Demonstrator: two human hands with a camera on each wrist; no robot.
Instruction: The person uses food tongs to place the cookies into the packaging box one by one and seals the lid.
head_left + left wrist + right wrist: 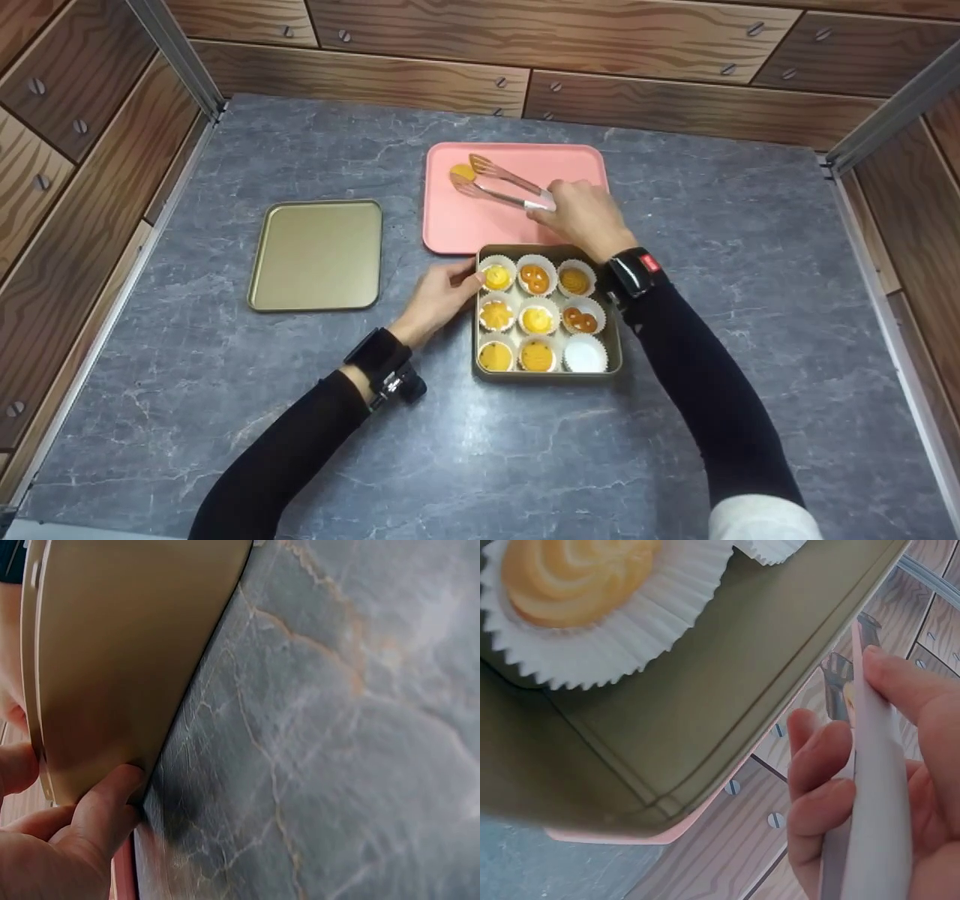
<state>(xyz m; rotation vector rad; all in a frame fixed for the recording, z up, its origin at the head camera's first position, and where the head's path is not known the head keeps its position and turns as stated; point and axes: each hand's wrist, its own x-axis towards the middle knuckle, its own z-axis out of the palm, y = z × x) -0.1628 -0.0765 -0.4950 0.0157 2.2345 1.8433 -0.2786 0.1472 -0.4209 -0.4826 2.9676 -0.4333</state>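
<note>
My right hand (589, 217) grips the white handles of a pair of serving tongs (501, 198). The spread slotted ends of the tongs lie about a small round yellow cookie (463, 172) on a pink tray (465, 232). With thumb at the rim and fingers against the outer wall, my left hand (442, 296) holds the upper left side of a square gold tin (475, 345). Inside the tin stand rows of white paper cups with cookies, among them pretzel-shaped cookies (534, 279). The lower right paper cup (585, 354) holds nothing.
A square gold lid (319, 255) lies flat on the grey marbled table (465, 465), left of the tin. The tray sits just behind the tin. Wood-patterned panels (420, 71) border the table at the back and sides.
</note>
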